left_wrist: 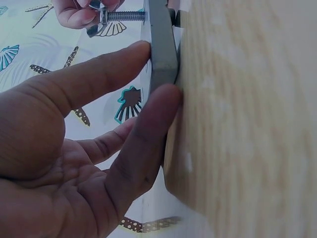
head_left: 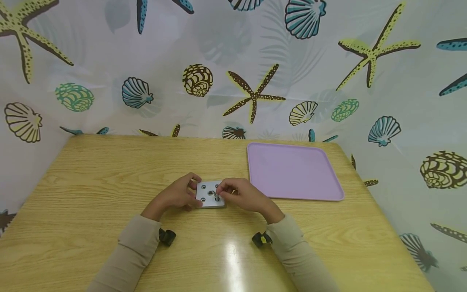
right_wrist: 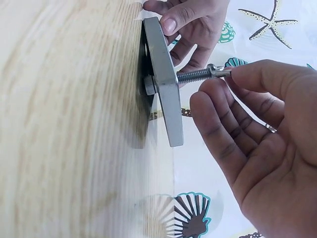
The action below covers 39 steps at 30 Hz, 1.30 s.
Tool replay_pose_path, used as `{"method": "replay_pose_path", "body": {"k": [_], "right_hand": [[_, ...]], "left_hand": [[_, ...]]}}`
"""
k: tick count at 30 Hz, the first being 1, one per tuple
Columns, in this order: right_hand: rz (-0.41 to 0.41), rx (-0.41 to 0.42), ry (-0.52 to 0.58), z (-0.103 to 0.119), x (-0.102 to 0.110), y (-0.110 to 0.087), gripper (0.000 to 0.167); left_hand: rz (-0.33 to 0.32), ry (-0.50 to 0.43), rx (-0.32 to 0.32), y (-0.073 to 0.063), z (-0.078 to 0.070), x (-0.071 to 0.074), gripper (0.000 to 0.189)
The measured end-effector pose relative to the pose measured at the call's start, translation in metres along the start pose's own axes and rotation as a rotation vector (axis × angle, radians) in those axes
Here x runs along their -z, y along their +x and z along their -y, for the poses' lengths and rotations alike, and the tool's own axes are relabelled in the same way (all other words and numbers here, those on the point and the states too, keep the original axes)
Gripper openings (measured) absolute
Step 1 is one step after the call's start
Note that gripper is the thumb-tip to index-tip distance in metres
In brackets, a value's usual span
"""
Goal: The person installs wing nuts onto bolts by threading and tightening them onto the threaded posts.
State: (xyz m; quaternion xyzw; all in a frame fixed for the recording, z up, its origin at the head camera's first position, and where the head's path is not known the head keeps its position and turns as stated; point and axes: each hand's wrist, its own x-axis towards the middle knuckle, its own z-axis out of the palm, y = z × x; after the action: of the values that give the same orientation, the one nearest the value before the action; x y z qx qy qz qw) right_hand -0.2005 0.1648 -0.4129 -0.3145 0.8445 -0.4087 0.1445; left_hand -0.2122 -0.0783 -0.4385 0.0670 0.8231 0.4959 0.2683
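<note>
A grey metal plate [head_left: 209, 201] with several round holes is propped a little above the table near its middle. My left hand [head_left: 178, 192] holds the plate by its left edge, thumb near the front corner. From the plate's top face rises a threaded bolt [right_wrist: 194, 76], and its head [right_wrist: 150, 85] shows beneath the plate in the right wrist view. At the bolt's upper end sits a wing nut [left_wrist: 100, 19]. My right hand [head_left: 245, 194] pinches the wing nut between thumb and fingertips. The right hand's fingers partly cover the plate's right side in the head view.
A lilac tray [head_left: 295, 172] lies at the back right of the wooden table [head_left: 109, 174], just beyond my right hand. Behind and beside the table hangs a shell-and-starfish patterned cloth [head_left: 164, 48]. Black wrist cameras are strapped at both sleeves.
</note>
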Motion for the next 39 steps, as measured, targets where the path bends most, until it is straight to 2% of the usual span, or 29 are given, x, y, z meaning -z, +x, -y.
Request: {"method": "replay_pose_path", "body": {"k": [17, 24, 39], "right_hand": [[0.041, 0.031, -0.005, 0.0003, -0.0028, 0.0009, 0.031], [0.060, 0.019, 0.001, -0.0002, -0.0034, 0.0015, 0.029], [0.014, -0.019, -0.014, 0.0007, -0.0009, 0.0006, 0.022]], "left_hand": [[-0.001, 0.001, 0.005, -0.0003, 0.0014, -0.0015, 0.074], [-0.002, 0.000, -0.006, -0.0012, 0.0009, -0.0011, 0.073], [-0.007, -0.001, 0.009, -0.0016, -0.0019, -0.0003, 0.074]]}}
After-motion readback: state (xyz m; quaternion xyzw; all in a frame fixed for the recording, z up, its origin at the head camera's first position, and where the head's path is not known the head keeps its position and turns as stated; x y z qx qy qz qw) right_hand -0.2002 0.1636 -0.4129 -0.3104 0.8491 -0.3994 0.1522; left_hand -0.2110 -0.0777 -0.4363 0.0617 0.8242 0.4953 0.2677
